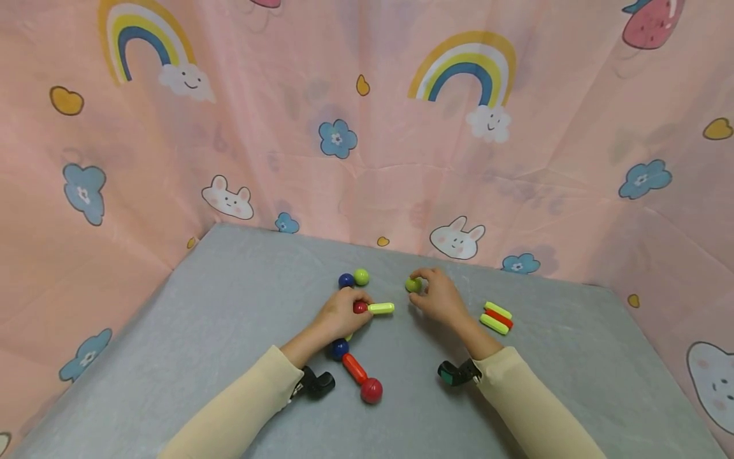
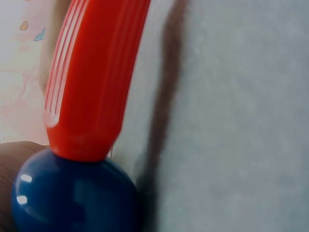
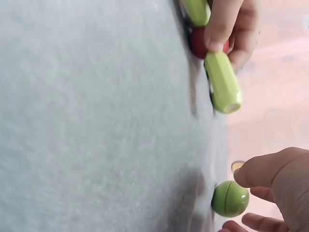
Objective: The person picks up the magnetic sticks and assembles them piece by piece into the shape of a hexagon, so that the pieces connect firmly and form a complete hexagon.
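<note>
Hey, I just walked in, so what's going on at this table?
A person is handling toy balls and rods. Their left hand grips a red ball with a yellow-green rod extending from it. Their right hand curves around a green ball on the table; whether it's gripped is unclear. Nearer the person, a red rod spans a blue ball and another red ball. Three rods lie together on the right.
</note>
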`<state>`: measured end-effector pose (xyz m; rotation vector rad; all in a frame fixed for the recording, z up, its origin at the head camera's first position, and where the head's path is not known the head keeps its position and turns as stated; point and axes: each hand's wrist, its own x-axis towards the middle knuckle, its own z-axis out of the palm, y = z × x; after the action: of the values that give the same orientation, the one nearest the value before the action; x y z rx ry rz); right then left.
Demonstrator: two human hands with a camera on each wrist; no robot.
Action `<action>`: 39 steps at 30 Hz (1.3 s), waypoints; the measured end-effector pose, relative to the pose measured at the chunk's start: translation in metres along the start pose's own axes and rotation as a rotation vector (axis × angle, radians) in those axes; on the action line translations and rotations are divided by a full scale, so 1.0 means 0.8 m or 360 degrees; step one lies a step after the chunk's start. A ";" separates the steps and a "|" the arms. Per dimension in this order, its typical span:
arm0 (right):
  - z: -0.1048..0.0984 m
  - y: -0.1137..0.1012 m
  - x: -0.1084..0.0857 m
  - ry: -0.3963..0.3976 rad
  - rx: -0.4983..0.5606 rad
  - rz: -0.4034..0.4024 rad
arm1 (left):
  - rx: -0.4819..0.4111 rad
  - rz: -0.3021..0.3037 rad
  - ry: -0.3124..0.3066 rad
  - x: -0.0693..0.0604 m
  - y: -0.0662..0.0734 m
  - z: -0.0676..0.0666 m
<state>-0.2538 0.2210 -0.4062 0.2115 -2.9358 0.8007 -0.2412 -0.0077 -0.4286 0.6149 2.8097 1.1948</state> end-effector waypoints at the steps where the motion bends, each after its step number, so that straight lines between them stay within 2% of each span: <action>1: 0.001 0.001 0.003 -0.0001 -0.0006 -0.0002 | 0.0003 -0.0004 -0.0002 0.000 0.000 0.000; 8: 0.009 0.011 0.016 -0.0026 0.0050 -0.0003 | -0.0005 -0.0030 -0.0007 -0.002 0.002 0.000; 13: 0.011 0.015 0.014 -0.0037 0.0069 -0.0017 | 0.0021 -0.0041 0.0006 -0.001 0.003 0.003; 19: 0.007 0.010 -0.003 -0.0154 0.0115 -0.0150 | 0.0035 -0.0017 0.0025 -0.004 0.004 0.004; 27: 0.007 -0.005 -0.033 -0.0297 0.0198 -0.0158 | 0.0039 0.0002 0.0035 -0.004 0.004 0.003; 39: 0.012 -0.010 -0.043 -0.0284 0.0230 -0.0197 | 0.0065 0.0039 0.0025 -0.002 0.003 0.006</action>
<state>-0.2188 0.2131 -0.4149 0.4945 -2.9905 1.0255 -0.2378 -0.0038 -0.4303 0.6473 2.8547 1.1540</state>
